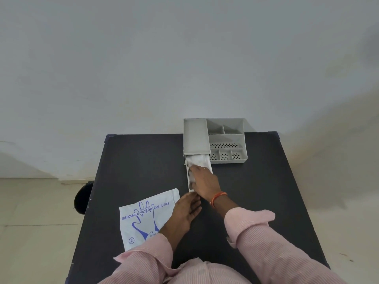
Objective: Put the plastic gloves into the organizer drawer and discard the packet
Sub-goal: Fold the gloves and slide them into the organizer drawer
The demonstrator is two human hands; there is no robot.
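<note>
The drawer (pixel 189 177) was pulled out of the grey organizer (pixel 215 140) with the gloves (pixel 198 159) stuffed in it. Right hand (pixel 205 180) pressed flat on them, fingers spread, gripping nothing; left hand (pixel 184 212) touched the drawer front, loosely open, empty packet (pixel 143 218) just beside it on the table (pixel 133 160).

Your right hand (pixel 204 179) reaches far forward, palm down, fingers spread flat and pressing down — an orange band sits on its wrist. Your left hand (pixel 185 210) lies closer to you, just below the right one, fingers curled a little and pointing forward. Both arms wear pink sleeves.
</note>
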